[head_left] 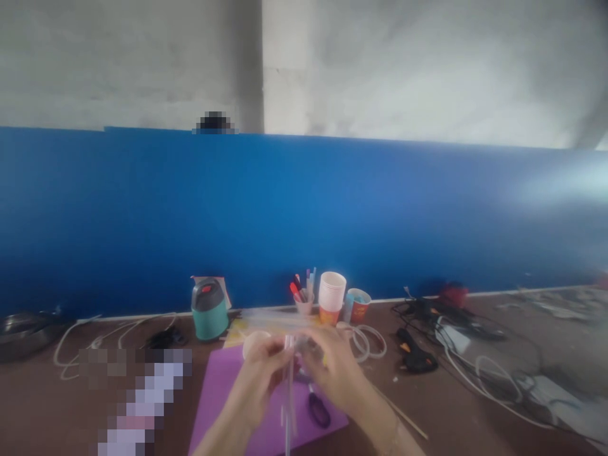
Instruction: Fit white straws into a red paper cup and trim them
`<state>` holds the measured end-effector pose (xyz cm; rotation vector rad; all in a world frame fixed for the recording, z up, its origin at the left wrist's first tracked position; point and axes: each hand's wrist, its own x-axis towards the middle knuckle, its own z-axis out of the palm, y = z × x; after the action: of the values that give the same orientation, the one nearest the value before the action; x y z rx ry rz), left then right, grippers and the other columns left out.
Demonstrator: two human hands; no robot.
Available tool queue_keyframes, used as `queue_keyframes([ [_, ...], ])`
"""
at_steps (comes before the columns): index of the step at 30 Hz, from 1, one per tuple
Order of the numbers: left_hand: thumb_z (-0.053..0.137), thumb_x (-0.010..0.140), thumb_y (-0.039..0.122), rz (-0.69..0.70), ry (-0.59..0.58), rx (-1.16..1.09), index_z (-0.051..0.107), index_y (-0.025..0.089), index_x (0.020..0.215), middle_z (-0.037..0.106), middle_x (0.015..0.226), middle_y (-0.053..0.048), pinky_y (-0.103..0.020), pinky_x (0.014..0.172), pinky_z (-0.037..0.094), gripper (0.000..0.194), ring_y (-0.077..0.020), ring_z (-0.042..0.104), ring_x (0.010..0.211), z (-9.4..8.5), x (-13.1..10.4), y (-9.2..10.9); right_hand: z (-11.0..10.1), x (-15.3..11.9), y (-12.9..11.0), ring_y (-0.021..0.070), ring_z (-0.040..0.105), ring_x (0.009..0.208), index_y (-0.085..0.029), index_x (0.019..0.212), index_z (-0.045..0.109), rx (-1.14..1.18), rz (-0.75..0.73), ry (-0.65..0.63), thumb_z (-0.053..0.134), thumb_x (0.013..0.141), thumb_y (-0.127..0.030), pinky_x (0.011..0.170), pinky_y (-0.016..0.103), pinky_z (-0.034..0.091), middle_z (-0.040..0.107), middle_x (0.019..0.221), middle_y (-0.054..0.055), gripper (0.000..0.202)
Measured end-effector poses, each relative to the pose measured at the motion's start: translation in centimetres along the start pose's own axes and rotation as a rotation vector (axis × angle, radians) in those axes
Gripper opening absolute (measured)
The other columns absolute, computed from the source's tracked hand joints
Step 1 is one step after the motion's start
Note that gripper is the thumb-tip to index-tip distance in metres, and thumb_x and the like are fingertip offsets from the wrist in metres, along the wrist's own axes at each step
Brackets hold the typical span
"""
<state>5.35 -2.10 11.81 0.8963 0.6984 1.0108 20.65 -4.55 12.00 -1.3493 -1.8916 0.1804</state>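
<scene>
Left hand point(263, 373) pinching straws point(289, 392) upright above purple paper point(228, 386); right hand point(335, 364) curled beside their top, its grip unclear; scissors point(317, 408) lie below on the paper.

L hand point(262, 375) holds pale strips point(289, 399) over purple sheet point(221, 392); R hand point(333, 364) adj.

L hand point(268, 370) & R hand point(330, 361) raised close together, fingers bent, forearms angled inward.
</scene>
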Motion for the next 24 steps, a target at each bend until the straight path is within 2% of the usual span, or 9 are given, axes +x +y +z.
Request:
queue_keyframes([
  [3, 0.077, 0.059, 0.027, -0.023, 0.062, 0.019, 0.062, 0.014, 0.071, 0.062, 0.066, 0.0, -0.024, 0.061, 0.046, 0.023, -0.0107, 0.056, 0.058, -0.6, 0.6, -0.3, 0.4, 0.4, 1.8, 0.0196, 0.059, 0.093, -0.021, 0.109, 0.059, 0.15, 0.094, 0.014, 0.047, 0.084, -0.028, 0.083, 0.033, 0.042, 0.066, 0.1, 0.006, 0.029],
  [5, 0.077, 0.058, 0.026, -0.056, 0.087, 0.02, 0.058, 0.015, 0.068, 0.059, 0.059, 0.002, -0.024, 0.057, 0.045, 0.024, -0.0102, 0.055, 0.054, -0.9, 0.9, -0.4, 0.7, 0.4, 3.3, 0.0197, 0.061, 0.092, -0.018, 0.105, 0.061, 0.139, 0.189, -0.003, 0.043, 0.085, -0.025, 0.079, 0.031, 0.045, 0.067, 0.1, 0.007, 0.028],
  [7, 0.076, 0.057, 0.024, -0.092, 0.099, 0.004, 0.055, 0.016, 0.066, 0.057, 0.057, 0.003, -0.024, 0.057, 0.045, 0.025, -0.0107, 0.056, 0.054, -0.9, 1.0, -0.5, 1.1, -0.1, 4.5, 0.0206, 0.064, 0.082, -0.018, 0.092, 0.066, -0.011, 0.263, -0.156, 0.046, 0.078, -0.017, 0.073, 0.03, 0.047, 0.069, 0.088, 0.007, 0.024],
  [9, 0.077, 0.055, 0.022, -0.103, 0.106, -0.011, 0.054, 0.016, 0.067, 0.057, 0.059, 0.004, -0.025, 0.06, 0.046, 0.026, -0.0114, 0.058, 0.056, -0.8, 0.9, -0.5, 1.7, -0.8, 4.9, 0.0215, 0.065, 0.072, -0.019, 0.078, 0.067, -0.188, 0.28, -0.372, 0.057, 0.064, -0.014, 0.066, 0.029, 0.047, 0.07, 0.075, 0.005, 0.018],
  [12, 0.077, 0.056, 0.022, -0.093, 0.079, -0.008, 0.055, 0.016, 0.069, 0.059, 0.063, 0.003, -0.026, 0.064, 0.047, 0.026, -0.0126, 0.059, 0.06, -0.7, 0.7, -0.6, 2.7, -1.8, 4.2, 0.0276, 0.065, 0.072, -0.018, 0.077, 0.068, -0.473, 0.261, -0.532, 0.067, 0.049, -0.011, 0.063, 0.033, 0.048, 0.07, 0.077, 0.01, 0.03],
  [15, 0.075, 0.059, 0.024, -0.113, 0.045, 0.042, 0.057, 0.015, 0.072, 0.06, 0.062, 0.002, -0.025, 0.063, 0.045, 0.024, -0.0122, 0.058, 0.059, -0.7, 0.7, -0.8, 3.6, -1.9, 3.4, 0.0334, 0.066, 0.08, -0.012, 0.091, 0.067, -0.627, 0.256, -0.527, 0.061, 0.057, -0.005, 0.067, 0.039, 0.049, 0.069, 0.084, 0.02, 0.035],
  [17, 0.074, 0.062, 0.026, -0.13, 0.049, 0.079, 0.058, 0.014, 0.074, 0.06, 0.062, 0.002, -0.023, 0.059, 0.043, 0.023, -0.0108, 0.057, 0.057, -0.8, 0.8, -1.1, 3.6, -1.7, 3.4, 0.0334, 0.066, 0.081, -0.012, 0.089, 0.068, -0.628, 0.266, -0.526, 0.055, 0.061, -0.001, 0.067, 0.038, 0.049, 0.07, 0.083, 0.02, 0.032],
  [21, 0.072, 0.064, 0.026, -0.115, 0.066, 0.08, 0.06, 0.015, 0.074, 0.061, 0.062, 0.001, -0.023, 0.06, 0.044, 0.019, -0.011, 0.058, 0.058, -0.9, 0.8, -1.0, 1.9, -1.4, 4.9, 0.0265, 0.067, 0.077, -0.018, 0.077, 0.069, -0.545, 0.284, -0.495, 0.054, 0.059, 0.0, 0.06, 0.028, 0.047, 0.072, 0.079, 0.011, 0.03],
  [24, 0.074, 0.063, 0.026, -0.103, 0.053, 0.113, 0.063, 0.014, 0.075, 0.065, 0.071, -0.002, -0.026, 0.065, 0.046, 0.02, -0.0159, 0.063, 0.069, -1.1, 0.6, -0.2, -0.5, -1.4, 6.5, 0.0177, 0.065, 0.064, -0.022, 0.078, 0.069, -0.303, 0.303, -0.435, 0.053, 0.054, 0.0, 0.051, 0.021, 0.041, 0.07, 0.072, 0.003, 0.036],
])
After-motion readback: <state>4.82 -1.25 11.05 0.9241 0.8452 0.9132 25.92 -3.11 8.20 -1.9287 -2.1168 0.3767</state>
